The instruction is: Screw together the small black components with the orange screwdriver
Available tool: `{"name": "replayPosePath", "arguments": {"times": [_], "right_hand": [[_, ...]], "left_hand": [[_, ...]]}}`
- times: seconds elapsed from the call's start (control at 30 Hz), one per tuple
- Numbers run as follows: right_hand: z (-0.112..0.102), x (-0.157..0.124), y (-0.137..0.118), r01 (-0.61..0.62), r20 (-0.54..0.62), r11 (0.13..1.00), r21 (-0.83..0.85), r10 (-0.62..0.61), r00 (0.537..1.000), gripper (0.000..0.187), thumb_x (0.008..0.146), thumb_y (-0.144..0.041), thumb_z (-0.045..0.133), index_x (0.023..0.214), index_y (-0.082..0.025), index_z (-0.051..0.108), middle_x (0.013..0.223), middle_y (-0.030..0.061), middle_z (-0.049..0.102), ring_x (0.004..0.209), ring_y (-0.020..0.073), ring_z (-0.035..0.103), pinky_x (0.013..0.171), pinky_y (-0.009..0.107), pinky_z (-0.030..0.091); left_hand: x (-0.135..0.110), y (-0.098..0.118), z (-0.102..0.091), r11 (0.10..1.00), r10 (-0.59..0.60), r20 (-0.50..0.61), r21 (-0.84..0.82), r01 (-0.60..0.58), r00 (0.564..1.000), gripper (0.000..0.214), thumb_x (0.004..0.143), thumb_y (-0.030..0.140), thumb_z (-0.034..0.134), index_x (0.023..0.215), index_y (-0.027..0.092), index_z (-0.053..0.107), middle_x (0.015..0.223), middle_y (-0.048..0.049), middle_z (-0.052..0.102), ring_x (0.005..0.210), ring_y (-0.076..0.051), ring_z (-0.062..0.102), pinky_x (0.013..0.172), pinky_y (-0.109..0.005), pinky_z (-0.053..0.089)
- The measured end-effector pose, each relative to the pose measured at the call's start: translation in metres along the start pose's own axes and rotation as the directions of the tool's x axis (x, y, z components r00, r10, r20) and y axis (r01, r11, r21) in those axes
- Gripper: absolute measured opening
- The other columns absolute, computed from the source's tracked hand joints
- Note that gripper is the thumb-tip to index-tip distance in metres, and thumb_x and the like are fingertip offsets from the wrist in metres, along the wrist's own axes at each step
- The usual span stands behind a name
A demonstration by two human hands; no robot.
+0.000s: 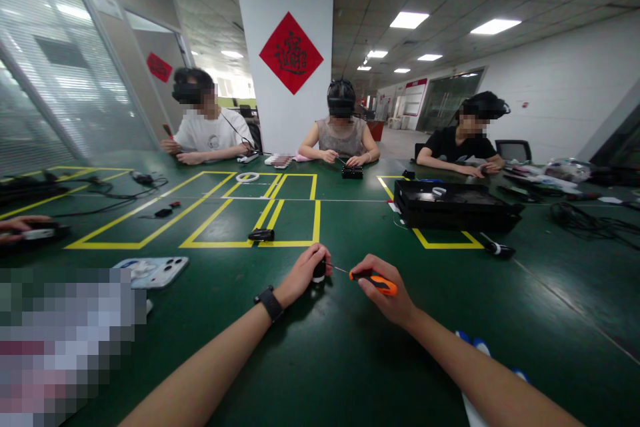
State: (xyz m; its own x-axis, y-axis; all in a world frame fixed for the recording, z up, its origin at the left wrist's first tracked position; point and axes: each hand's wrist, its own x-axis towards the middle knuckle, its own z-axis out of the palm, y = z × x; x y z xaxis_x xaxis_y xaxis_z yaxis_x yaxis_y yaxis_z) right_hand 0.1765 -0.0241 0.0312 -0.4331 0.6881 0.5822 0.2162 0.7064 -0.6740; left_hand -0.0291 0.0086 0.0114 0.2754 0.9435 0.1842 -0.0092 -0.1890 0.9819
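Observation:
My left hand (pixel 305 273), with a dark band on its wrist, is closed around a small black cylindrical object with a white ring (pixel 319 273) just above the green table (pixel 300 373). I cannot make out its exact kind. In my right hand (pixel 387 290) is an orange and black screwdriver (pixel 377 282), gripped by the handle. Its thin shaft points left and its tip meets the black object near my left fingertips. Whether the tip sits in a screw is hidden. A black, flashlight-like object (pixel 261 235) lies on the table beyond my left hand.
A large black case (pixel 455 205) stands at the right. Yellow tape (pixel 220 213) marks rectangles on the table. A phone (pixel 160 271) lies at left. Three people sit opposite; one handles a small black box (pixel 353 172). Another person's hand (pixel 23 227) shows at the left edge.

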Motion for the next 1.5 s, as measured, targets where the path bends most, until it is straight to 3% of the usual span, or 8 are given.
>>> {"name": "replayPosePath", "arguments": {"times": [0.47,0.63,0.83,0.97,1.03,1.13,1.23,1.5], "right_hand": [[0.004,-0.002,0.007,-0.087,-0.01,0.994,0.073,0.088,0.996,0.013,0.078,-0.018,0.053,0.091,-0.018,0.055,0.076,0.001,0.054,0.065,0.0118,0.05,0.06,0.024,0.041],[0.004,-0.001,0.009,-0.061,0.003,0.989,0.136,0.061,0.998,0.003,0.075,-0.018,0.057,0.077,-0.017,0.059,0.077,0.0017,0.054,0.071,0.0126,0.051,0.066,0.026,0.041],[0.005,0.0,0.016,-0.255,0.036,0.895,0.366,0.26,0.965,0.021,0.085,-0.026,0.045,0.104,-0.019,0.051,0.07,-0.0005,0.053,0.056,0.0098,0.049,0.049,0.021,0.039],[0.008,0.0,0.007,-0.135,0.015,0.959,0.248,0.135,0.991,0.005,0.078,-0.022,0.055,0.081,-0.017,0.057,0.079,0.0016,0.054,0.072,0.0129,0.051,0.066,0.027,0.042],[0.011,-0.001,-0.001,-0.099,0.039,0.975,0.197,0.093,0.995,0.009,0.079,-0.023,0.053,0.087,-0.018,0.057,0.083,0.0023,0.054,0.077,0.014,0.052,0.072,0.029,0.042],[0.017,-0.003,-0.009,-0.127,0.075,0.979,0.163,0.116,0.99,0.02,0.08,-0.021,0.051,0.1,-0.019,0.051,0.083,0.0016,0.055,0.071,0.0125,0.053,0.066,0.026,0.043],[0.023,-0.004,-0.01,-0.076,0.072,0.993,0.094,0.069,0.995,0.01,0.078,-0.018,0.052,0.088,-0.019,0.051,0.078,0.0008,0.055,0.066,0.0116,0.052,0.062,0.025,0.042],[0.032,0.003,-0.016,0.13,0.07,0.991,-0.043,-0.126,0.989,0.009,0.076,-0.021,0.056,0.084,-0.02,0.059,0.074,0.0017,0.055,0.064,0.0124,0.05,0.059,0.025,0.04]], "left_hand": [[0.001,0.0,0.001,1.0,0.005,-0.006,-0.015,-0.006,1.0,0.035,0.084,0.047,0.037,0.079,0.016,0.051,0.066,-0.0004,0.056,0.062,-0.012,0.055,0.062,-0.024,0.043],[0.0,-0.002,0.002,0.999,-0.008,-0.003,-0.037,0.008,1.0,0.032,0.083,0.046,0.039,0.079,0.016,0.05,0.068,0.0,0.056,0.062,-0.012,0.055,0.062,-0.024,0.043],[-0.002,0.001,0.001,0.998,0.003,0.018,-0.055,-0.002,1.0,0.028,0.084,0.041,0.039,0.079,0.016,0.051,0.07,-0.0001,0.055,0.064,-0.013,0.055,0.063,-0.025,0.043],[-0.002,0.002,-0.001,0.998,0.06,-0.024,-0.032,-0.061,0.998,0.026,0.083,0.035,0.039,0.073,0.015,0.053,0.072,-0.0022,0.057,0.066,-0.013,0.055,0.066,-0.026,0.044],[-0.003,0.002,-0.001,0.996,0.068,-0.063,-0.053,-0.071,0.996,0.024,0.081,0.032,0.039,0.071,0.015,0.052,0.077,-0.0033,0.059,0.065,-0.012,0.055,0.065,-0.026,0.045],[-0.002,-0.002,-0.001,0.995,0.023,-0.069,-0.095,-0.03,0.997,0.019,0.078,0.029,0.04,0.071,0.015,0.051,0.07,-0.0011,0.057,0.053,-0.01,0.052,0.053,-0.022,0.043],[0.001,-0.007,-0.001,0.997,-0.007,-0.053,-0.078,0.003,0.999,0.022,0.078,0.031,0.039,0.067,0.015,0.05,0.058,0.0017,0.051,0.042,-0.008,0.046,0.042,-0.019,0.036],[0.012,-0.011,0.005,0.995,-0.094,-0.102,-0.045,0.09,0.99,0.038,0.08,0.041,0.034,0.053,0.016,0.044,0.05,0.0019,0.048,0.036,-0.007,0.041,0.039,-0.021,0.03]]}}
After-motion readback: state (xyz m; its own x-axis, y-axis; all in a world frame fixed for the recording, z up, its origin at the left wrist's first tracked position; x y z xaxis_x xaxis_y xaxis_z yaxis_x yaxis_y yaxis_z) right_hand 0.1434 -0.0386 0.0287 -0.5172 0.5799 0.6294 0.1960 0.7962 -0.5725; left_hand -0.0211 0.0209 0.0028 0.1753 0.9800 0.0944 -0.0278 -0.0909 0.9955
